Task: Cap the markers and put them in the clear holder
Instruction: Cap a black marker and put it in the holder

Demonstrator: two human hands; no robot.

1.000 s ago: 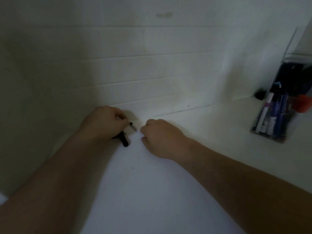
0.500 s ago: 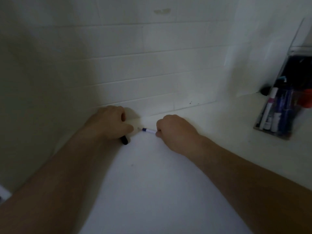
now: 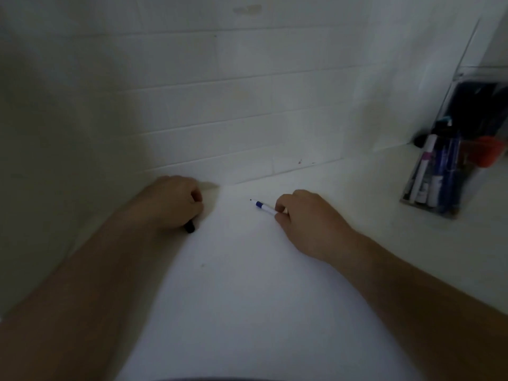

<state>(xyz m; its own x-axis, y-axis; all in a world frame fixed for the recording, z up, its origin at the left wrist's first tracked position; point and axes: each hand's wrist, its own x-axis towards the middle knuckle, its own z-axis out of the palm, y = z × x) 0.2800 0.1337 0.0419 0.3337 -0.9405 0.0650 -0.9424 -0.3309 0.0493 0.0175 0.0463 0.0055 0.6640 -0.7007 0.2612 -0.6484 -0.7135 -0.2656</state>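
Observation:
My right hand (image 3: 305,221) grips a white marker (image 3: 264,207) with a blue band; its bare dark tip points left, uncapped, just above the white counter. My left hand (image 3: 176,202) is curled round a black object (image 3: 189,226), whose dark end sticks out below the fist; most of it is hidden, so I cannot tell whether it is a cap or a marker. The two hands are apart, with a gap between the marker tip and my left fist. The clear holder (image 3: 428,204) stands at the far right with several markers upright in it.
A white tiled wall (image 3: 247,105) runs close behind both hands. The white counter (image 3: 247,284) stretches toward me. A small dark round thing (image 3: 419,141) sits behind the holder, and something orange-red (image 3: 486,154) shows at the holder's right side.
My right hand has pulled away to the right, drawing the blue-banded marker out from my left fist, so its uncapped tip is now in the open. My left hand stayed put.

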